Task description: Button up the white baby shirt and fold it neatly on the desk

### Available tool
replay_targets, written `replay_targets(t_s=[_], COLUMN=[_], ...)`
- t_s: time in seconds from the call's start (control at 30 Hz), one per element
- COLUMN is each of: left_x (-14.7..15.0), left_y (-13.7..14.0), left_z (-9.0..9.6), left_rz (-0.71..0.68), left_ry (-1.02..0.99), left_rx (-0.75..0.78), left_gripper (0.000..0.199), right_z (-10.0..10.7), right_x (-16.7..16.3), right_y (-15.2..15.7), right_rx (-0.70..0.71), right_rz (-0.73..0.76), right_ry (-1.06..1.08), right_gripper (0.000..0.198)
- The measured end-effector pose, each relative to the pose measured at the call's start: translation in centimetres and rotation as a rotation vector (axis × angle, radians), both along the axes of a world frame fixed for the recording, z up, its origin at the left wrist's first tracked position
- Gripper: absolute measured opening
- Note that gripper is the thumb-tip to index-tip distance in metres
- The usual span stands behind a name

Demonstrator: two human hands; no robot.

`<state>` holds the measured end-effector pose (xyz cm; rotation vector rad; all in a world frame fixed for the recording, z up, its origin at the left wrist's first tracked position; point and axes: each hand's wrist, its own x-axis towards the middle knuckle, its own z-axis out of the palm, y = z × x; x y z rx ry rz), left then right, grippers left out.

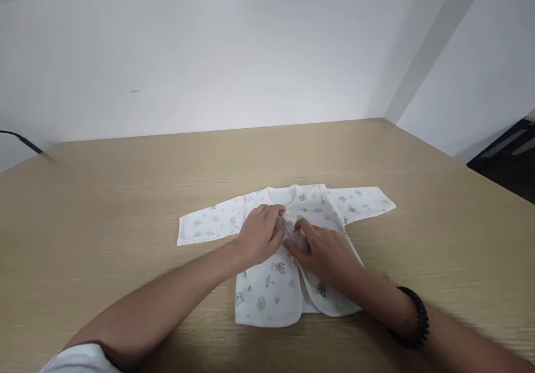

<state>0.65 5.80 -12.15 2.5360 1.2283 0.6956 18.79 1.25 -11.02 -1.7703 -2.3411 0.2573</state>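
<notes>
A small white baby shirt (267, 289), printed with animals and green and pink shapes, lies spread out with its neck away from me and both sleeves stretched sideways. My left hand (261, 233) is at the upper chest, just below the neckline, its fingers curled and closed on the cloth of the front edge. Close beside it, my right hand (330, 253) rests over the other front panel. Its thumb and forefinger are apart, touching the cloth near the middle opening. Below the hands the two front panels part at the rounded hem. Any fastener between the fingers is hidden.
The shirt lies on a light wood-grain table (125, 284). White partition walls (209, 55) rise behind it and at the right. A black cable (25, 141) comes in at the left edge, and a dark object (507, 158) stands beyond the table's right edge.
</notes>
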Motion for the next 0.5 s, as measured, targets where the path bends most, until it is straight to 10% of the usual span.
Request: replay_targets(t_s=[0.5], left_x=[0.9], left_y=[-1.5], left_z=[1.1], left_rz=[0.042], left_ry=[0.150], left_rx=[-0.200], left_gripper=[0.020], right_z=[-1.2], right_x=[1.9], right_y=[2.0], right_rx=[0.012], right_rz=[0.012], right_ry=[0.449], right_gripper=[0.010])
